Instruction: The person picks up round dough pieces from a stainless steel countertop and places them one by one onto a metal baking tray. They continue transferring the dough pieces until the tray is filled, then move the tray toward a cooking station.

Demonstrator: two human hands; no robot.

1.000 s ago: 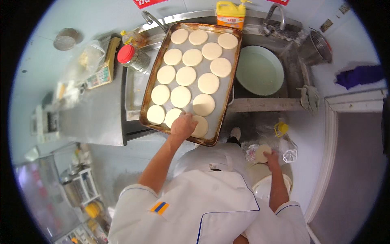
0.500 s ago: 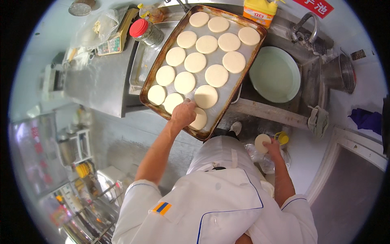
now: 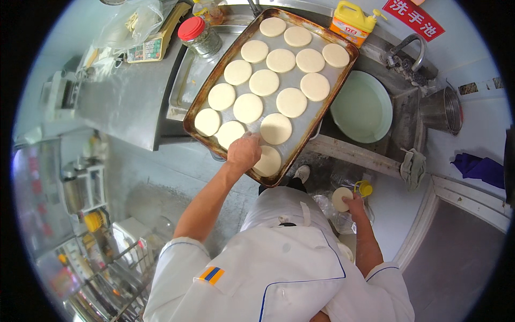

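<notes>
Over the tray (image 3: 300,126) at upper centre, tilted in the frame, I see pale flat rounds (image 3: 248,108) laid in rows. The left hand (image 3: 244,152) reaches down at the tray's lower end among them; I can't tell whether its fingers grip anything. At lower right of centre, the right hand (image 3: 355,206) pinches one loose round (image 3: 340,199) by its edge. A green basin (image 3: 362,110) sits upper right, a red-lidded jar (image 3: 204,43) upper left.

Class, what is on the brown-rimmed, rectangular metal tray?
Sixteen pale, round, flat dough discs show on the tray. Whatever lies beneath them, and beneath the bare left hand near its front, is hidden.
</notes>
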